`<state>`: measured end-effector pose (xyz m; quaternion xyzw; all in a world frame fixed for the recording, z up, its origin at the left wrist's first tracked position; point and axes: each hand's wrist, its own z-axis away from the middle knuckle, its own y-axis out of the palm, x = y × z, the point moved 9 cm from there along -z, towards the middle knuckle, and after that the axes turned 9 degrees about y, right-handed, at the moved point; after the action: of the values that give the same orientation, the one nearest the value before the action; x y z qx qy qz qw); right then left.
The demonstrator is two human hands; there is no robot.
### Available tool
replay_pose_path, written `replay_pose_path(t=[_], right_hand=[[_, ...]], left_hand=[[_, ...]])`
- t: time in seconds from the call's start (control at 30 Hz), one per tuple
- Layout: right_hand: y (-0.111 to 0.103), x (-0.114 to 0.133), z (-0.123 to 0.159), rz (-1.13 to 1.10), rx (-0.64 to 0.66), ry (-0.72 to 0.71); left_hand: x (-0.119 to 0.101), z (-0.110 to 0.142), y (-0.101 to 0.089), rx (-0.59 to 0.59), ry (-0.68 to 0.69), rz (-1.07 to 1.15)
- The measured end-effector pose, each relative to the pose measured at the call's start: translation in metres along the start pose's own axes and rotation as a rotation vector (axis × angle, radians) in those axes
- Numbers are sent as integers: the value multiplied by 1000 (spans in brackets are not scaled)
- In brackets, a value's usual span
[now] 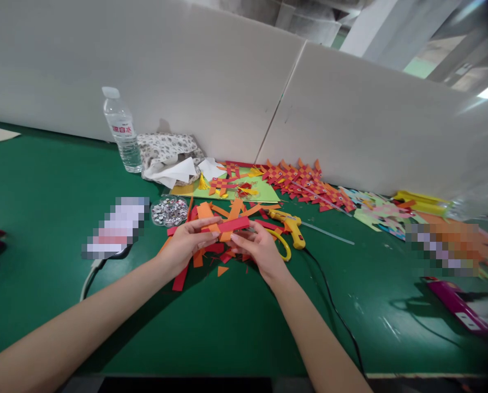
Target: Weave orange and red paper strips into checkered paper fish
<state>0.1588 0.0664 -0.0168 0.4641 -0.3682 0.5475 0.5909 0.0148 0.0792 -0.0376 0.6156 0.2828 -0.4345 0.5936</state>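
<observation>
Head view: both hands [223, 245] on flat red paper strip [231, 224].

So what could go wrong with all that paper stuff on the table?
Both hands, left and right, pinch a red paper strip with an orange one; a hard pull might tear them. The yellow glue gun lies right beside the right hand and could burn if hot. Its black cord runs past the right arm and might snag.
</observation>
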Motion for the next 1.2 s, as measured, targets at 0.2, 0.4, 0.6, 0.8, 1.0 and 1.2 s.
replay_pose_path(t=[0.2,0.4,0.6,0.8,1.0,1.2], right_hand=[[6,-9,0,33,42,75],[5,0,2,23,33,-6],[-3,3,1,32,-10,-58],[-8,5,0,28,-47,-95],[-7,12,3,89,-71,-154],[-3,15,4,156,-40,-184]], left_hand=[[0,0,-1,-2,11,-7],[-3,1,5,54,57,-66],[-8,3,7,78,121,-223],[-11,5,12,101,117,-320],[-18,5,11,90,221,-341],[-15,3,7,73,203,-420]])
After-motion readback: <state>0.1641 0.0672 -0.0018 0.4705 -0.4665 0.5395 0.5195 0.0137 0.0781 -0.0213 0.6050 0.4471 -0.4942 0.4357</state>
